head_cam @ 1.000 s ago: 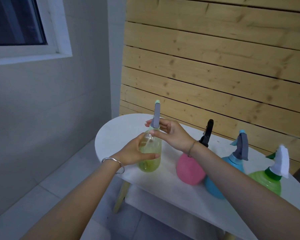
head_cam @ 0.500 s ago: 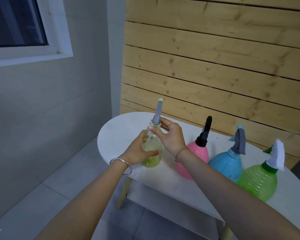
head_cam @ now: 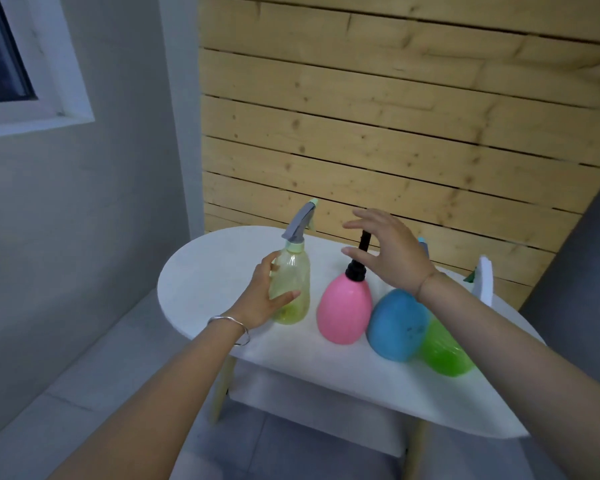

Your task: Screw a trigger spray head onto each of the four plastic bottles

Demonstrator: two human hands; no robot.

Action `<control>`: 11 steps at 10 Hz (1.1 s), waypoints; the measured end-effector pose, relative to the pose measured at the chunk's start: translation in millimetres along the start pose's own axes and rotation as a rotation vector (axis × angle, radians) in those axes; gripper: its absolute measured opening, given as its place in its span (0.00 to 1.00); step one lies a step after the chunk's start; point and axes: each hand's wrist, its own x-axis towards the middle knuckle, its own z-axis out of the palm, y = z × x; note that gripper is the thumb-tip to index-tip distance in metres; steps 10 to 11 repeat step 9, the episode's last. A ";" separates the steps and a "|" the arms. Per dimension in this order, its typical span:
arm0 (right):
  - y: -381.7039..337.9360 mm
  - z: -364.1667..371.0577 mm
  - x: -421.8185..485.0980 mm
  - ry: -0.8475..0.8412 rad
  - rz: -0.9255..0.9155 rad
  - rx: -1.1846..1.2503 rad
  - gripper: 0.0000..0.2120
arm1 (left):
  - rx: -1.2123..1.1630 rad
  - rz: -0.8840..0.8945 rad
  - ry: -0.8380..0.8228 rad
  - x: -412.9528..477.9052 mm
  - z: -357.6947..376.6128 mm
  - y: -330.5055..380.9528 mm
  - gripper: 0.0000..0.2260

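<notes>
A clear yellow bottle (head_cam: 293, 289) stands upright on the white table (head_cam: 222, 271), with a grey trigger head (head_cam: 300, 225) on its neck. My left hand (head_cam: 265, 292) wraps its left side. To its right stand a pink bottle (head_cam: 343, 311) with a black head (head_cam: 359, 261), a blue bottle (head_cam: 397, 323) and a green bottle (head_cam: 444, 351) with a white head (head_cam: 484, 282). My right hand (head_cam: 388, 251) hovers open above the pink bottle, fingers spread, and hides most of the blue bottle's head.
A wooden plank wall (head_cam: 395, 133) rises just behind the table. A grey wall and a window (head_cam: 11, 64) are at the left. The floor (head_cam: 66, 393) lies below the table's front edge.
My right hand has let go of the yellow bottle's trigger head and moved right, over the pink bottle. The trigger head now points right. The left hand still holds the yellow bottle.
</notes>
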 end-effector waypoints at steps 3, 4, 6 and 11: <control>9.1 15.4 -11.7 -0.028 0.020 0.045 0.22 | 0.030 0.032 0.025 -0.1 17.1 -1.3 0.36; 9.4 15.4 -12.1 -0.022 0.017 0.050 0.21 | 0.032 0.037 0.026 -0.9 20.9 -1.1 0.36; 7.4 16.6 -12.3 -0.022 0.018 0.052 0.20 | 0.024 0.033 0.030 -1.8 21.2 -0.6 0.36; -12.6 -16.2 -20.4 -0.028 0.027 0.107 0.21 | 0.052 -0.045 0.107 -16.2 9.6 23.7 0.47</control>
